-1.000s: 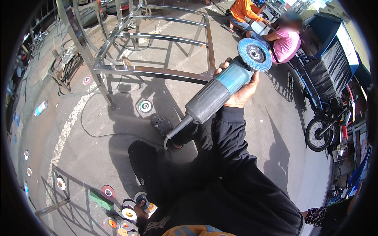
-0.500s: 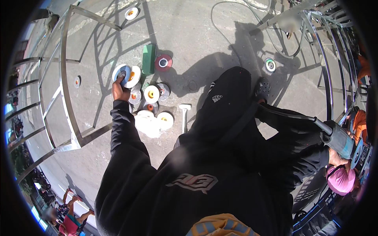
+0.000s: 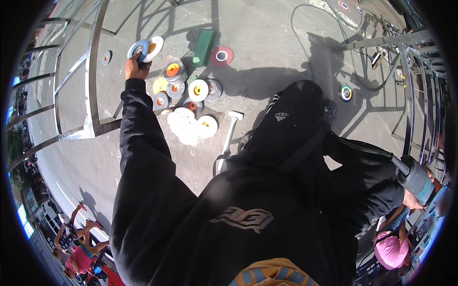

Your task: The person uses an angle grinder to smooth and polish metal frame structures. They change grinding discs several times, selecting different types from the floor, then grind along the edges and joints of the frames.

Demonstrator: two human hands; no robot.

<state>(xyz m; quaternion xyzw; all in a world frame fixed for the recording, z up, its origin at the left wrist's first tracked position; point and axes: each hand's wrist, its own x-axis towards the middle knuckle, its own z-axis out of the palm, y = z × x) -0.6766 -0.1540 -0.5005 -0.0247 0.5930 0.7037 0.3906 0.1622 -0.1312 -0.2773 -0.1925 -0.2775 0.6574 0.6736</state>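
Head view: looking down over a black hoodie [image 3: 229, 209] at a concrete floor [image 3: 267, 57] in hard sunlight.
Right hand [image 3: 414, 199]: low at the right edge, fingers wrapped around the grey-blue body of an angle grinder [image 3: 416, 179]; its black cable [image 3: 362, 150] runs back toward the body.
Left hand [image 3: 136, 66]: arm stretched out, fingers closed on a blue disc [image 3: 138, 47] held on edge just above the floor, touching a white-and-orange disc [image 3: 153, 46] behind it.
Disc pile [image 3: 188, 93]: just right of the left hand, a loose cluster of grey, white, yellow and orange discs lying flat, some overlapping.
White discs [image 3: 191, 125]: nearest part of the pile, beside a white-handled tool [image 3: 229, 136] lying by the knee.
Green block [image 3: 204, 46]: at the far side of the pile, with a red disc [image 3: 222, 55] just beside it.
Lone disc [image 3: 345, 91]: apart from the pile, right of the knee.
Steel frame [image 3: 88, 95]: left of the discs, bars curving along the floor.
Second frame [image 3: 415, 86]: along the right side.
Far bystanders: a person in a pink top [image 3: 391, 250] at lower right, others at lower left.
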